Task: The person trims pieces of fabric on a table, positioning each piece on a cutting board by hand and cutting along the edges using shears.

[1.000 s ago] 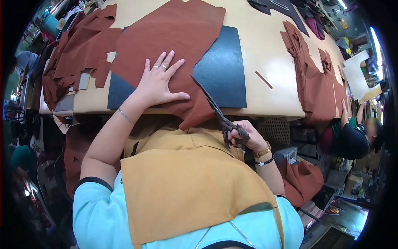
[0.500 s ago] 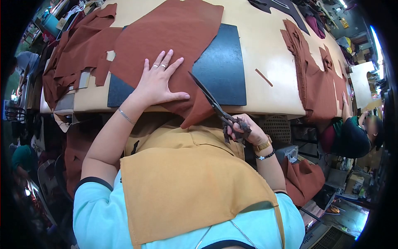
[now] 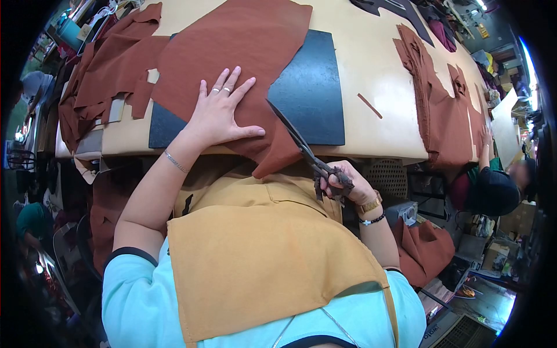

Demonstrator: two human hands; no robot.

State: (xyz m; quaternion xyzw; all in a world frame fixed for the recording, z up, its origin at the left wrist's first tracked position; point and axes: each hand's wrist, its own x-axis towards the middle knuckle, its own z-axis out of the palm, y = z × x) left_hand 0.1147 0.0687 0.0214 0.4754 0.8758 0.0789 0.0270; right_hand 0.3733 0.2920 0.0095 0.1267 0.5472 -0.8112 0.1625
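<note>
My left hand point(image 3: 223, 113) lies flat with its fingers spread on a large reddish-brown sheet point(image 3: 238, 43). Under that sheet is a dark blue-black board point(image 3: 310, 90), and the sheet's lower corner hangs over the table's near edge. My right hand point(image 3: 348, 184) is closed round the wrapped handles of long dark scissors point(image 3: 299, 139). The blades point up and to the left, alongside the sheet's right edge. Whether the blades touch the sheet I cannot tell.
More reddish-brown material lies at the left point(image 3: 113, 75) and in a stack at the right point(image 3: 435, 110) of the pale table point(image 3: 377, 64). A thin brown strip point(image 3: 369, 106) rests right of the board. A co-worker point(image 3: 493, 188) is at the far right.
Both hands keep nearly the same places, with the scissors shifted only slightly. At the far right, the co-worker's head and the pale sheet beside them have moved.
</note>
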